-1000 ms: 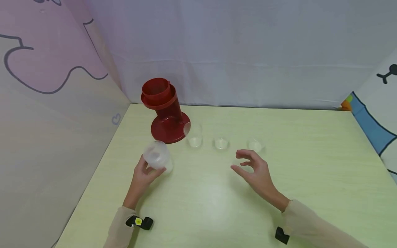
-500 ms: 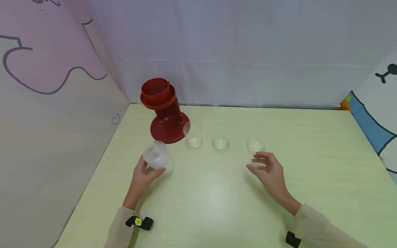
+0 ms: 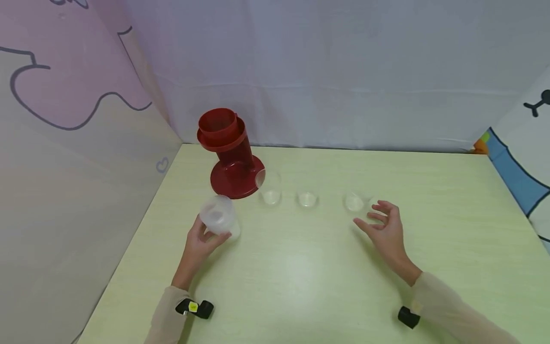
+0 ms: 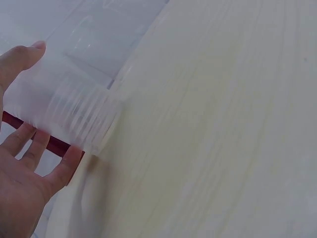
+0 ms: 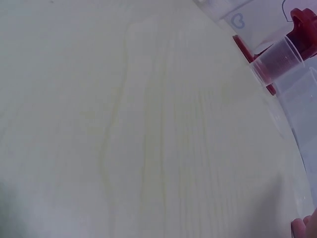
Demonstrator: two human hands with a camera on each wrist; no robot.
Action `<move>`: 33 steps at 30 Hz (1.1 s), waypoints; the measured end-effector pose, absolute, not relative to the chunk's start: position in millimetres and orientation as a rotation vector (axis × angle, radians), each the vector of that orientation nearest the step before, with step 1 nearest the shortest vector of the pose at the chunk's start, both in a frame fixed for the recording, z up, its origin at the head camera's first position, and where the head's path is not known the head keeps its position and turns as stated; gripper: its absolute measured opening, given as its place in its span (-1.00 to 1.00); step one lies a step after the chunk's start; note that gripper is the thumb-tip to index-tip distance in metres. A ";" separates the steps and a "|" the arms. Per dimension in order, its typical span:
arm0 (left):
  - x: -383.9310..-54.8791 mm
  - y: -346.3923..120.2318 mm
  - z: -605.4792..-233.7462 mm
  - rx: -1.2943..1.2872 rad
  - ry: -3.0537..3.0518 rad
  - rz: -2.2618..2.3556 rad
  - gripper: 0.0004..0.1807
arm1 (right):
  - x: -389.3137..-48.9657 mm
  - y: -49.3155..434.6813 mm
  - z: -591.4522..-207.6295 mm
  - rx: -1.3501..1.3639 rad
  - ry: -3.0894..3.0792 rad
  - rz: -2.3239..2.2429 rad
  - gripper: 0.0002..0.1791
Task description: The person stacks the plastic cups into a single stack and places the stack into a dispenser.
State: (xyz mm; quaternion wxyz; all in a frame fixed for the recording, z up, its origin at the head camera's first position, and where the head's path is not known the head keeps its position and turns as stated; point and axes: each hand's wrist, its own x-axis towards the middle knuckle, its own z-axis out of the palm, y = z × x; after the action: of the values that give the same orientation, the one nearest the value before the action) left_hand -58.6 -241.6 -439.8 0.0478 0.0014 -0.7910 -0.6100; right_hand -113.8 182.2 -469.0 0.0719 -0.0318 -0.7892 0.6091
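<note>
My left hand [image 3: 202, 241] grips a stack of clear plastic cups [image 3: 218, 216] left of centre, tilted above the table. In the left wrist view, the thumb lies on one side of the ribbed stack [image 4: 79, 111] and several fingers on the other. My right hand [image 3: 388, 234] is curled round a clear plastic cup [image 3: 372, 204], whose outline is faint behind the fingers. Just left of it a clear cup [image 3: 354, 202] stands on the table, in a row with a middle cup [image 3: 307, 198] and a left cup [image 3: 270, 193].
A red stand with a round base [image 3: 234, 179] and a red cup-shaped top [image 3: 218, 125] is at the back left, close behind the left cup. The pale table [image 3: 292, 286] meets a light cloth wall [image 3: 322, 95] at the back; patterned panels flank it.
My right hand has moved right, past the middle of the row to beside its right cup. The left hand and its stack keep nearly the same place.
</note>
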 end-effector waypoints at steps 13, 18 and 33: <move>-58.5 -242.2 -439.4 -0.006 -2.414 -1.857 -0.13 | -139.0 186.9 -468.2 -0.050 -2.412 1.789 -0.02; -58.0 -242.0 -439.2 -0.007 -2.420 -1.853 -0.13 | -148.8 184.4 -469.0 0.041 -2.374 1.822 0.03; -58.8 -242.6 -442.3 -0.041 -2.403 -1.860 -0.13 | -161.4 175.7 -467.7 0.090 -2.249 1.884 -0.20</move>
State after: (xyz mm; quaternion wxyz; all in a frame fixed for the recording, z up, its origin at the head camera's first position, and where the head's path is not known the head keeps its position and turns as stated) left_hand -58.8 -242.6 -442.3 0.0512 -0.0136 -0.7897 -0.6112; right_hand -161.4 175.7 -467.7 0.1031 0.0306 -0.7622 0.6383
